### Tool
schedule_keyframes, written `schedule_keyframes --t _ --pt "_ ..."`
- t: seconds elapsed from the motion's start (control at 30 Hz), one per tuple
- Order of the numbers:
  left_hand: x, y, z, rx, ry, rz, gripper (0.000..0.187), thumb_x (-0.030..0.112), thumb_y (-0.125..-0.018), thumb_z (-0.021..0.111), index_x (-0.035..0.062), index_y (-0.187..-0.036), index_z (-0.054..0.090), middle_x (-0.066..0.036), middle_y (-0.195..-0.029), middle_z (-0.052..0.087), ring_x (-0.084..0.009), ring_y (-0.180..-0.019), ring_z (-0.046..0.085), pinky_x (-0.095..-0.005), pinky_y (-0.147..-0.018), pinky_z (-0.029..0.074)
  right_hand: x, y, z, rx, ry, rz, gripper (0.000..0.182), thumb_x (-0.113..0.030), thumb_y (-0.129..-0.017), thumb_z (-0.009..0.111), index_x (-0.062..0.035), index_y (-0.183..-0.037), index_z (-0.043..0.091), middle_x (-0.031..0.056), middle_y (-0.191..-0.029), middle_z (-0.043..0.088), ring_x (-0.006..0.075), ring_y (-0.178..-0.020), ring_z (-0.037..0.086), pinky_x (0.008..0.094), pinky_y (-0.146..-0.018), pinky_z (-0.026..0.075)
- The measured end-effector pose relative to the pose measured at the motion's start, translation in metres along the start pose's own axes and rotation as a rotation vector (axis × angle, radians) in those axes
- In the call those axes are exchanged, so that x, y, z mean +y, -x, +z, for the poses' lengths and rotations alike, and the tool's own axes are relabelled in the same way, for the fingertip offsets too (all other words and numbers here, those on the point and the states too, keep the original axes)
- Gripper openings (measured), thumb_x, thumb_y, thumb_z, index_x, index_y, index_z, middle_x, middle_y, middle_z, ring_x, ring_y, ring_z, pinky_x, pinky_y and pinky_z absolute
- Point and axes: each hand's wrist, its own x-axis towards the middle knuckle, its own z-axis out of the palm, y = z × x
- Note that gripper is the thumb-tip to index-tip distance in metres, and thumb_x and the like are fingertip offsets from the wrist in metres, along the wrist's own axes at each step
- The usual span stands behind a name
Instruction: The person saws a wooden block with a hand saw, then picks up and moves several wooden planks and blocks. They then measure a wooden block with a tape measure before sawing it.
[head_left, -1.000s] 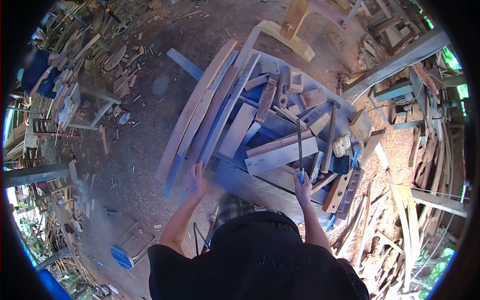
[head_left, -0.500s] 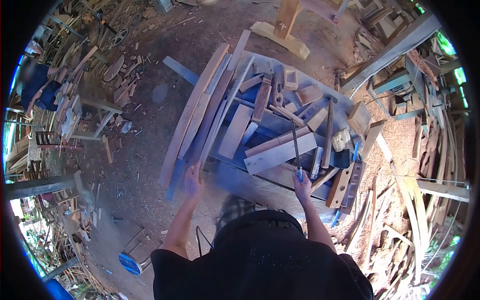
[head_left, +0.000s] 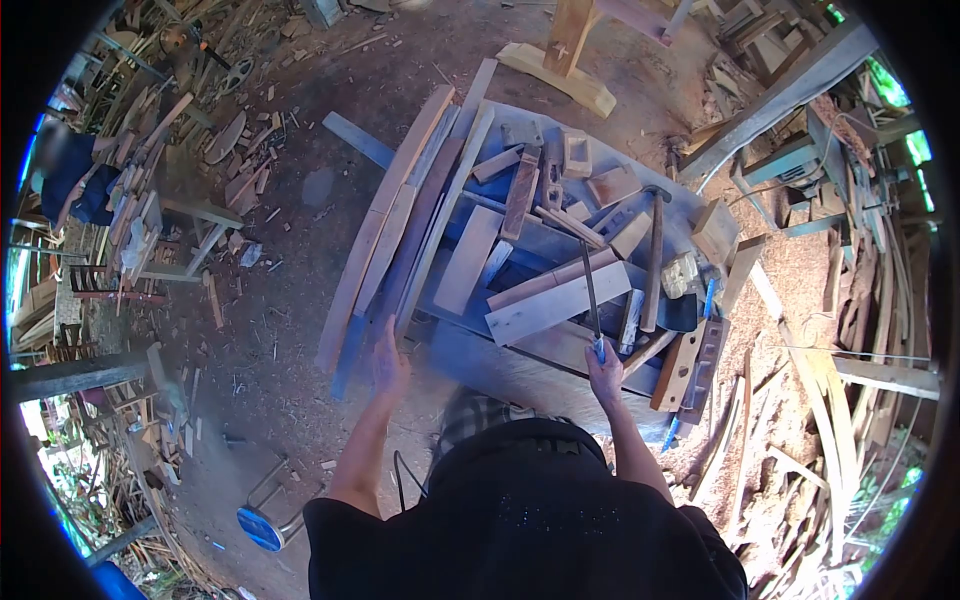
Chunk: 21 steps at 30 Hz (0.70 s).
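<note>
My left hand (head_left: 391,364) is at the near ends of the long boards on the left side of the bench, fingers stretched out and apart from the thumb. Right beside its fingertips ends a pale narrow wooden strip (head_left: 447,215); whether they touch it is hard to tell. Dark long boards (head_left: 425,215) and a curved reddish board (head_left: 385,225) lie alongside. My right hand (head_left: 605,375) is closed around the blue handle of a long, thin, dark file-like tool (head_left: 592,290), which points away from me over a pale wood block (head_left: 555,305).
On the workbench (head_left: 490,355) lie a hammer (head_left: 654,260), several wood blocks and a plank with holes (head_left: 680,370). A blue-topped stool (head_left: 260,527) stands at lower left. Scrap wood is heaped on both sides. Another person (head_left: 75,180) is at far left.
The pale strip beside my left hand has turned and now shows a broader face. My left hand has shifted slightly off the board ends. My right hand has barely moved.
</note>
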Motion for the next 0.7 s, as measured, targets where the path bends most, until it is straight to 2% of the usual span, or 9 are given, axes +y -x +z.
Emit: schedule_keyframes --t 0.1,0.23,0.3,0.33,0.4,0.5,0.6,0.67,0.7 --pt "-0.004 -0.002 0.005 0.133 0.067 0.140 0.087 -0.005 -0.078 0.058 0.0151 -0.152 0.019 -0.023 -0.122 0.058 -0.0408 -0.106 0.057 -0.0496 -0.090 0.044 -0.004 0.002 0.002 0.033 0.009 -0.024 0.026 -0.021 -0.094 0.063 -0.0046 -0.114 0.064 0.0039 -0.075 0.060 0.0089 -0.068 0.051 0.0281 -0.065 0.045" --pt "0.002 -0.002 0.008 0.039 0.109 0.021 0.082 -0.003 -0.079 0.060 0.0127 -0.151 0.023 -0.021 -0.122 0.058 -0.0388 -0.111 0.056 -0.0488 -0.091 0.044 -0.006 0.003 0.004 0.037 -0.041 -0.051 0.023 -0.020 -0.093 0.063 -0.0039 -0.110 0.063 0.0067 -0.072 0.058 0.0116 -0.065 0.050 0.0306 -0.063 0.045" --pt "0.003 0.001 0.013 0.139 -0.066 0.061 0.075 -0.003 -0.078 0.061 0.0121 -0.146 0.033 -0.020 -0.118 0.059 -0.0368 -0.109 0.056 -0.0487 -0.091 0.043 -0.011 0.004 0.003 0.035 -0.035 -0.050 0.021 -0.018 -0.093 0.063 -0.0024 -0.107 0.061 0.0080 -0.071 0.057 0.0133 -0.062 0.050 0.0323 -0.061 0.045" --pt "0.002 0.001 0.016 0.139 -0.064 0.063 0.075 -0.003 -0.078 0.061 0.0121 -0.146 0.033 -0.020 -0.118 0.059 -0.0368 -0.109 0.056 -0.0487 -0.091 0.043 -0.013 0.005 0.002 0.049 -0.029 -0.067 0.021 -0.017 -0.093 0.063 -0.0024 -0.107 0.061 0.0078 -0.070 0.056 0.0132 -0.062 0.050 0.0321 -0.061 0.045" --pt "0.001 0.003 0.018 0.251 -0.036 0.162 0.069 -0.006 -0.075 0.063 0.0161 -0.138 0.043 -0.017 -0.116 0.056 -0.0365 -0.108 0.053 -0.0484 -0.091 0.042 -0.014 0.007 0.001 0.061 -0.024 -0.083 0.021 -0.017 -0.093 0.063 -0.0024 -0.107 0.061 0.0075 -0.070 0.056 0.0130 -0.063 0.051 0.0320 -0.061 0.045" --pt "0.012 0.007 0.022 0.268 -0.084 0.094 0.070 -0.009 -0.072 0.063 0.0214 -0.134 0.048 -0.015 -0.117 0.050 -0.0368 -0.107 0.048 -0.0482 -0.091 0.042 -0.011 0.008 0.001 0.062 -0.034 -0.064 0.021 -0.018 -0.093 0.063 -0.0025 -0.107 0.061 0.0076 -0.070 0.056 0.0131 -0.063 0.051 0.0319 -0.061 0.045" --pt "0.018 0.005 0.022 0.196 -0.088 0.033 0.073 -0.010 -0.071 0.064 0.0250 -0.133 0.050 -0.014 -0.119 0.046 -0.0371 -0.107 0.045 -0.0473 -0.091 0.042 -0.006 0.009 0.003 0.032 -0.024 -0.013 0.027 -0.023 -0.093 0.063 -0.0066 -0.116 0.064 0.0029 -0.071 0.056 0.0098 -0.065 0.047 0.0288 -0.062 0.043" --pt "0.020 0.007 0.020 0.199 -0.094 0.048 0.073 -0.010 -0.070 0.064 0.0224 -0.134 0.049 -0.015 -0.119 0.046 -0.0370 -0.107 0.046 -0.0476 -0.092 0.041 -0.007 0.008 0.005 0.012 -0.020 0.003 0.021 -0.018 -0.093 0.063 -0.0025 -0.107 0.060 0.0089 -0.071 0.057 0.0144 -0.062 0.051 0.0327 -0.061 0.045" --pt "0.024 0.008 0.019 0.197 -0.098 0.066 0.074 -0.010 -0.069 0.064 0.0197 -0.135 0.048 -0.015 -0.119 0.046 -0.0368 -0.106 0.046 -0.0479 -0.094 0.040 -0.007 0.008 0.006 0.015 -0.018 0.003 0.021 -0.018 -0.093 0.063 -0.0025 -0.107 0.060 0.0089 -0.071 0.057 0.0144 -0.062 0.051 0.0327 -0.061 0.045"
